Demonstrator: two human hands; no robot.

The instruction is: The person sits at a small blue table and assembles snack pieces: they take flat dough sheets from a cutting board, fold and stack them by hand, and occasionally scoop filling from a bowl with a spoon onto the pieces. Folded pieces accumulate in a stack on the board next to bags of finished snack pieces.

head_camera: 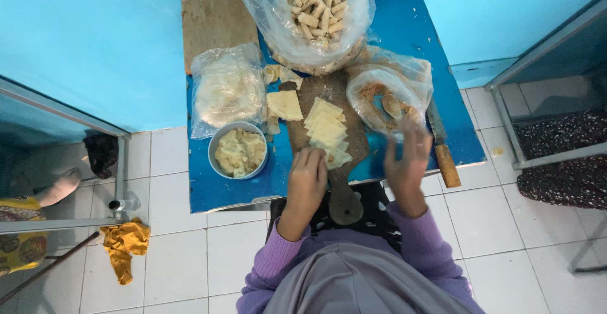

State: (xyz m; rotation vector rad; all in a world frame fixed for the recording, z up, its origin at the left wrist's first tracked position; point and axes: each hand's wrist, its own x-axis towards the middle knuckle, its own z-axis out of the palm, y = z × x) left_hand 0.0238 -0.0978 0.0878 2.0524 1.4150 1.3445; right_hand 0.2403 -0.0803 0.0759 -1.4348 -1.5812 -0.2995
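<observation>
A person in a purple top sits at a small blue table and looks down at it. A brown wooden board with a handle lies on the table. On the board sits a row of pale dough sheets, stacked one over the next.

The left hand rests on the near end of the row. Its fingers are bent down onto the lowest sheet, but I cannot tell if the grip is pinching it. The right hand is up in the air, just beside the board. Its fingers are spread apart and hold nothing.

Just past the right hand is a clear bag of brown filling with a spoon in it. A knife with a wooden handle lies at the right edge of the table. Left of the board stands a grey bowl with pale yellow pieces in it. Behind the bowl lies a bag of flat dough. At the far end sits a big bag of rolled pastries. One single dough sheet lies between the bowl and the board. A yellow cloth lies on the white tiled floor.
</observation>
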